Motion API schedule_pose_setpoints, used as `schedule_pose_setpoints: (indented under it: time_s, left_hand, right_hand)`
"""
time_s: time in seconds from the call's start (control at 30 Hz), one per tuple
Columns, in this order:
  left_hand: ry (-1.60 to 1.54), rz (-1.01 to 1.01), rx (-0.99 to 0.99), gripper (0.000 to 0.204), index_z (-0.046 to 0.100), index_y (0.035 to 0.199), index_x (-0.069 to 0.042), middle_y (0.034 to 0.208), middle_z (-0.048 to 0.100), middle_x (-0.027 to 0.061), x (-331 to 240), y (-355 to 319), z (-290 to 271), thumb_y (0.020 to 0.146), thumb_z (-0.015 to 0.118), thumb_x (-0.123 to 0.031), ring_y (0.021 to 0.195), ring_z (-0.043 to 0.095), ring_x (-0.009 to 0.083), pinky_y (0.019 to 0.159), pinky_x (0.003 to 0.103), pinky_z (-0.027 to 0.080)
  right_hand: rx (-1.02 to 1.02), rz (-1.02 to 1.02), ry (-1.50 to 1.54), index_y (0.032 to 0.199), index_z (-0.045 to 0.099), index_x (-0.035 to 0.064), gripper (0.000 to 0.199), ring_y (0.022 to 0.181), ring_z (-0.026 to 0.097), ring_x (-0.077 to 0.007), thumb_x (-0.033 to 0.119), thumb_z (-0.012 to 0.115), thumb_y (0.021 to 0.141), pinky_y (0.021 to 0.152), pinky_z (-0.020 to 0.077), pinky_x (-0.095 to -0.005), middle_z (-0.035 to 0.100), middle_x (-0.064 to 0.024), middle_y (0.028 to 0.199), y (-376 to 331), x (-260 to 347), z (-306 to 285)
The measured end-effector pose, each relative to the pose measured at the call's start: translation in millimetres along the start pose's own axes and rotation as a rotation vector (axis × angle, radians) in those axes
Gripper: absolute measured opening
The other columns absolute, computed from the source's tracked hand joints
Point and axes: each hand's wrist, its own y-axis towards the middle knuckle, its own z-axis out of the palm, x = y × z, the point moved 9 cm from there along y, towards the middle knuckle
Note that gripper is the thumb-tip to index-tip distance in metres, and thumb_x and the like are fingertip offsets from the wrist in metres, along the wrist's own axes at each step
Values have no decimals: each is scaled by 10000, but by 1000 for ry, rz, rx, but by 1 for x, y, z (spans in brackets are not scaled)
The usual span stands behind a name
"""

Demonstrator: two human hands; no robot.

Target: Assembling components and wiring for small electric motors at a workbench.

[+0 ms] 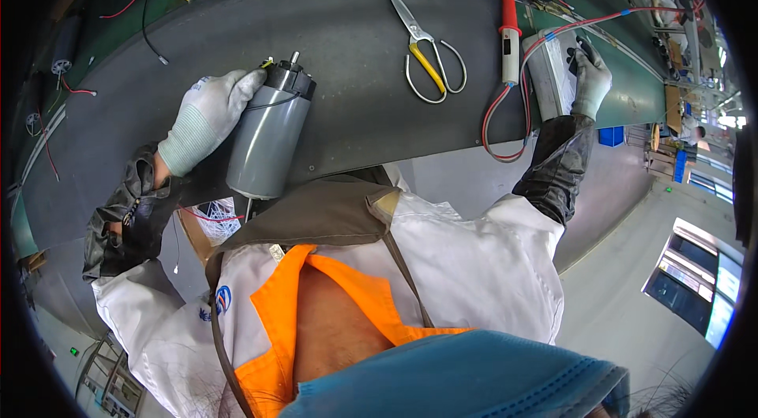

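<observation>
A grey cylindrical electric motor (pixel 270 142) with a black end cap lies tilted at the bench's near edge, its shaft pointing away from me. My left hand (pixel 212 106), in a pale knit glove, is closed at the cap, fingertips pinching a short yellow-green wire (pixel 267 63). A black wire loops across the motor's body below those fingers. At the right, my gloved right hand (pixel 592 78) rests by a pale grey box (pixel 550 74), fingers closed around a small black object (pixel 582 55) whose kind I cannot make out.
Scissors (pixel 427 55) with one yellow-wrapped handle lie mid-bench. A red-and-white test probe (pixel 509 35) with a red-grey cable (pixel 491 122) lies beside the box. More motors (pixel 66 45) with loose wires sit far left. Blue bins (pixel 610 136) stand beyond the bench, right.
</observation>
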Motion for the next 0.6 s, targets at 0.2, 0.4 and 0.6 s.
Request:
schedule_pose_setpoints:
  time_s: [0.2,0.4,0.6]
  left_hand:
    - [57,5,49,568,671,1208,-28,982,700,243,3,9,4,1081,395,-507,964,684,427,839,436,543]
    - [8,-92,159,558,677,1173,-13,929,678,262,3,10,6,1068,434,-504,906,670,417,836,434,522]
    - [-27,-22,103,536,678,1108,9,875,654,271,-6,-9,-2,1069,443,-471,840,630,455,782,448,506]
  right_hand:
    - [-85,-22,214,1155,726,-51,262,830,673,-97,34,744,908,758,544,-223,751,-64,995,1,-8,-18]
    - [-77,-1,334,1099,727,-59,202,864,671,-102,18,734,913,790,532,-230,749,-75,983,-13,9,-22]
    - [78,1,567,1092,706,-48,150,872,675,-114,0,675,954,819,523,-229,738,-78,993,-55,84,25]
